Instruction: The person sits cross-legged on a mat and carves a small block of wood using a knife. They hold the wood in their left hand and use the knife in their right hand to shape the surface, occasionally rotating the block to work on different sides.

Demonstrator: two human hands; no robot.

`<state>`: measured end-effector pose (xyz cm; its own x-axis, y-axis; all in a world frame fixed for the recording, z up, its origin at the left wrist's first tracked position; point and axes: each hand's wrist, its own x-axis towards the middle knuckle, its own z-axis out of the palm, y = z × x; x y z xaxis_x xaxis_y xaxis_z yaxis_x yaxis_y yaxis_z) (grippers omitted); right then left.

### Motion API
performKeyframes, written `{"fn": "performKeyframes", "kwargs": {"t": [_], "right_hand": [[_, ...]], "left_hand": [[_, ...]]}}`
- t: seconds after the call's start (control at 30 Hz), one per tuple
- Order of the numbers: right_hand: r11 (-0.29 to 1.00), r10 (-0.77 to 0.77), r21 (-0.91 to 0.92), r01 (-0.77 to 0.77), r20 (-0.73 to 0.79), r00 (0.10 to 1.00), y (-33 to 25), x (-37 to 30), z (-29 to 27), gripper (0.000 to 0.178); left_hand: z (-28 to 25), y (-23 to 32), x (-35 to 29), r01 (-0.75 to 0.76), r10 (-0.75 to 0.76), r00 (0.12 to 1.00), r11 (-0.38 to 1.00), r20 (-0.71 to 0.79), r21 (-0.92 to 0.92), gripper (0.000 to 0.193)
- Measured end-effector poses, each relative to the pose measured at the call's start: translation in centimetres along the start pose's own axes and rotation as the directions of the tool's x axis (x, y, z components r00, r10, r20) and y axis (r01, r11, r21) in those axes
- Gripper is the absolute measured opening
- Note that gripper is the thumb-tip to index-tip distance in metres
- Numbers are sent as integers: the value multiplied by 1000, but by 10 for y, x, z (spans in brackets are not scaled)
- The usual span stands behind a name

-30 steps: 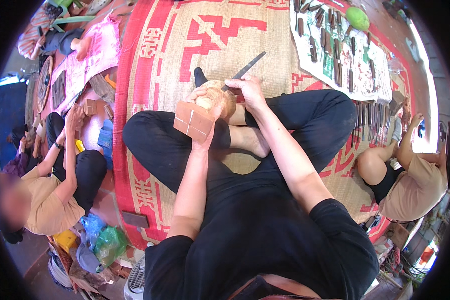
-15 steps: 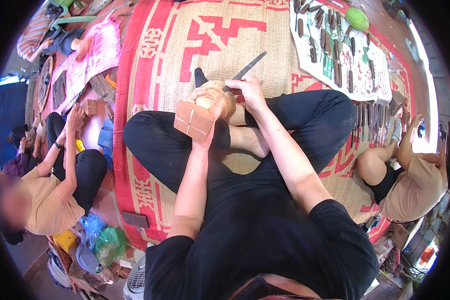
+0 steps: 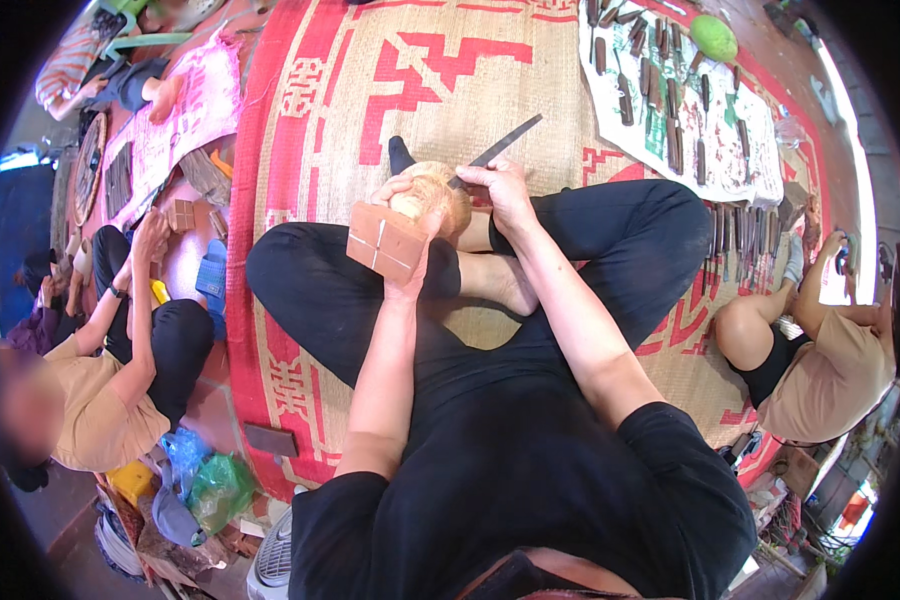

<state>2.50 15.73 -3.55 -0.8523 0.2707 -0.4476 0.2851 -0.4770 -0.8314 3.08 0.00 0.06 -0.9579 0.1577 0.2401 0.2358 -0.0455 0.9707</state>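
My left hand [image 3: 410, 272] is closed around a pale, rounded wooden carving [image 3: 442, 196], held tilted above my crossed legs. Its square reddish-brown base [image 3: 387, 243], marked with a white cross, faces toward me. On the carving's right side, my right hand [image 3: 506, 196] grips a dark flat file [image 3: 510, 139] between thumb and fingers. The file slants up to the right, and its lower end meets or lies very close to the wood. Which part of the carving it touches is partly hidden by my fingers.
Many dark-handled carving tools [image 3: 673, 105] lie on a white cloth at the far right, near a green round fruit [image 3: 713, 38]. More tools [image 3: 745, 235] rest beside my right knee. A person [image 3: 110, 400] sits at left holding a block; another [image 3: 830, 370] sits at right.
The file and my right hand have shifted slightly right and down, the file's far end dipping a little. My left hand and the carving stay nearly still.
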Motion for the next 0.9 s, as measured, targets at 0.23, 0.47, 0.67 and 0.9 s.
{"fn": "performKeyframes", "kwargs": {"t": [0.23, 0.47, 0.67, 0.9], "right_hand": [[995, -16, 96, 24, -83, 996, -10, 9, -12, 12], [990, -27, 143, 15, 86, 996, -11, -2, 10, 10], [992, -26, 127, 19, 52, 998, -4, 7, 5, 13], [997, 20, 71, -21, 23, 1000, -1, 1, -5, 15]], "left_hand": [[-4, 0, 0, 146, -178, 975, 965, -134, -218, 41], [0, 12, 0, 286, -393, 874, 891, -285, -352, 42], [-3, -3, 4, 173, -169, 979, 984, -114, 33, 60], [2, 4, 5, -82, 104, 994, 897, -29, 434, 63]]}}
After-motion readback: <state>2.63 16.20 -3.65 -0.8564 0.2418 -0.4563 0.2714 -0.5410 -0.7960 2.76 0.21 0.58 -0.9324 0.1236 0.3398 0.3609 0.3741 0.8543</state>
